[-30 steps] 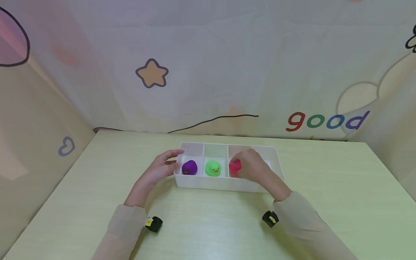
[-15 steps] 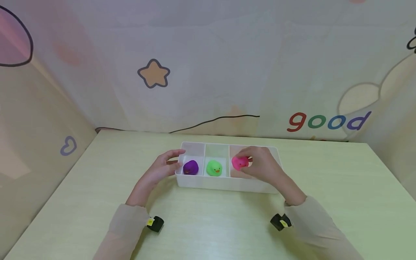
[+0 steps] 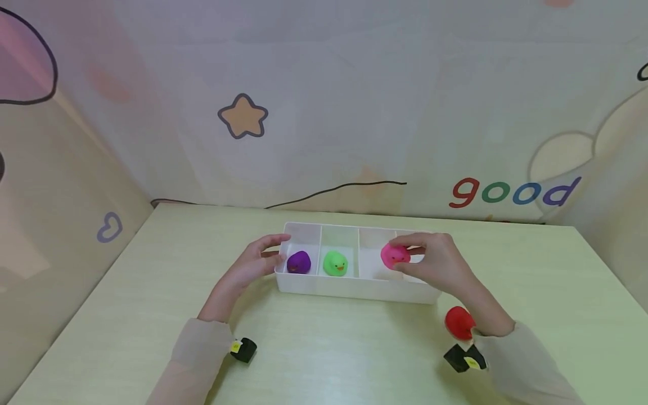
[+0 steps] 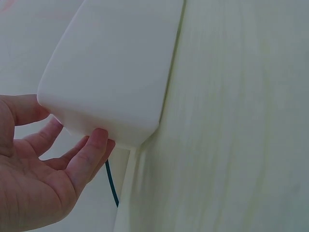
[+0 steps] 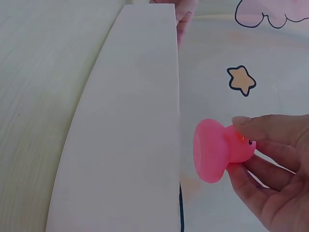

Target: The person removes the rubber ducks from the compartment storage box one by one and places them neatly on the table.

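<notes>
A white box with several compartments [image 3: 354, 287] stands on the table. Its leftmost compartment holds a purple rubber duck [image 3: 298, 262]; a green rubber duck [image 3: 335, 263] sits in the one beside it. My left hand [image 3: 257, 257] grips the box's left end, with thumb and fingertips on the plastic in the left wrist view. Between thumb and fingers my right hand [image 3: 437, 263] pinches a pink rubber duck [image 3: 394, 256] above the box's right part. In the right wrist view, that duck [image 5: 212, 150] is held by its head, the flat base facing away from the palm.
A red rounded toy [image 3: 459, 323] lies on the table [image 3: 344, 349] right of the box's front, partly hidden by my right wrist. Behind the table hangs a printed cloth backdrop [image 3: 324, 124]. A small black device [image 3: 244, 350] is worn at the left wrist.
My right hand has lifted the pink duck out of its compartment and carried it rightward. The red toy has come into sight beside the right wrist. My left hand stays on the box.
</notes>
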Demonstrator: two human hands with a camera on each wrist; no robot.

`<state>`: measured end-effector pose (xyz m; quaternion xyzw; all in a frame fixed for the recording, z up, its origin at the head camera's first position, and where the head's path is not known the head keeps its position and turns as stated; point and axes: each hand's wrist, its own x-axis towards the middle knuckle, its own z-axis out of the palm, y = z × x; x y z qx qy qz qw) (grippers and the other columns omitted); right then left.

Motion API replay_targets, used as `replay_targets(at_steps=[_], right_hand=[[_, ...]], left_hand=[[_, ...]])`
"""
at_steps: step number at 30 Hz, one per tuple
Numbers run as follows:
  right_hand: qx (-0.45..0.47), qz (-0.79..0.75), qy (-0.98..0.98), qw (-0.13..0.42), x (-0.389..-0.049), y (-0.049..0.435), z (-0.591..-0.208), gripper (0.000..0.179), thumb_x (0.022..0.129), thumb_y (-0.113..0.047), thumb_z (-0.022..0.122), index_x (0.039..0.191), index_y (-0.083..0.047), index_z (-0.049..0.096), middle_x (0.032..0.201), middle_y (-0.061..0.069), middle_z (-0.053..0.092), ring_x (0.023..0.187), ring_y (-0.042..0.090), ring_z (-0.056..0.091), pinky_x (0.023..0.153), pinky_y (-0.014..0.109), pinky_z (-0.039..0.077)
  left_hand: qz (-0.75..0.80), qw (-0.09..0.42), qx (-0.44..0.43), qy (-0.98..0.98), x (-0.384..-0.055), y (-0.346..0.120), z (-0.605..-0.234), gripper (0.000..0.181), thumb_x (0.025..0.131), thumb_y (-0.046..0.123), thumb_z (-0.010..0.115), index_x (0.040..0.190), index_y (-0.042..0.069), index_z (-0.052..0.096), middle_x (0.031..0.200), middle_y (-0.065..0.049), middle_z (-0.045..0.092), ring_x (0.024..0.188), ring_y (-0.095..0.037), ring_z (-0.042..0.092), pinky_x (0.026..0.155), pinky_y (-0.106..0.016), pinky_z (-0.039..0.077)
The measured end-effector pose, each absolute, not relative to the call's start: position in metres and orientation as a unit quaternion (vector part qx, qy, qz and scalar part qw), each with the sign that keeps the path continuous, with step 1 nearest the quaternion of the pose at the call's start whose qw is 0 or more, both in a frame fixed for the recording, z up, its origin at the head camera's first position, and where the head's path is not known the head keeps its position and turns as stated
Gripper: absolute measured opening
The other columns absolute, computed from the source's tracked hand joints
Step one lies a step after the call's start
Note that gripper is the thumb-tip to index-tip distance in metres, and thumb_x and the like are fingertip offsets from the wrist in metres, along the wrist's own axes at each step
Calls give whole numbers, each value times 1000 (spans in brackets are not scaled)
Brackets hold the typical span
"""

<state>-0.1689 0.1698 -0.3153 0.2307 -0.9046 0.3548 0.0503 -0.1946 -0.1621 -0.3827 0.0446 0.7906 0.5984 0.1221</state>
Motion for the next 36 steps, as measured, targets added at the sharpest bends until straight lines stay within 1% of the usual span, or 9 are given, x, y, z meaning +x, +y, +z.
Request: replay_targets(at_steps=[5,11,17,22,28,30,33,36], right_hand=[[207,362,-908,37,-163,180,-309,36,72,-2,74,107,-3,66,103,13,66,88,26,64,71,31,54],[180,379,-907,23,-154,195,-305,37,74,-5,73,110,-4,65,106,14,65,91,28,63,66,21,52],[158,393,-906,20,-145,211,-308,38,75,-8,74,111,-5,65,104,13,65,90,26,63,64,22,53],[141,394,-908,12,-139,226,-314,39,75,-11,74,113,-5,64,108,15,64,88,18,63,64,23,53],[134,394,-909,19,-130,245,-320,40,74,-12,75,112,-3,64,109,17,63,83,0,61,61,23,53],[130,393,-910,19,-128,251,-322,41,74,-13,75,112,-2,64,107,16,64,82,-4,60,61,23,53],[126,385,-914,22,-126,258,-325,41,74,-13,76,112,-3,64,105,10,65,81,-5,59,61,22,53],[128,384,-914,25,-123,265,-327,41,74,-14,76,112,-3,64,102,-6,65,82,-7,58,61,22,53]], left_hand=[[598,123,44,791,-194,-162,-382,44,90,5,50,133,10,44,138,-14,36,120,-35,42,92,-45,44],[598,125,43,791,-193,-162,-381,44,90,6,51,133,10,44,138,-14,36,119,-34,43,91,-45,44],[597,125,46,791,-193,-161,-381,44,90,5,50,134,11,43,138,-14,36,120,-35,42,92,-46,44],[598,127,47,790,-193,-162,-381,44,91,6,50,134,11,43,139,-13,36,121,-35,42,92,-46,43],[603,128,49,786,-193,-162,-380,44,90,6,50,134,11,44,139,-13,35,122,-35,41,92,-45,44],[602,128,51,786,-193,-162,-380,44,91,6,50,134,11,43,139,-13,35,122,-35,40,92,-45,44],[601,128,51,787,-193,-162,-380,44,91,6,50,134,12,43,140,-13,34,123,-36,39,92,-44,44],[600,131,50,788,-194,-163,-381,44,91,6,50,134,12,43,140,-13,34,124,-36,38,93,-44,43]])
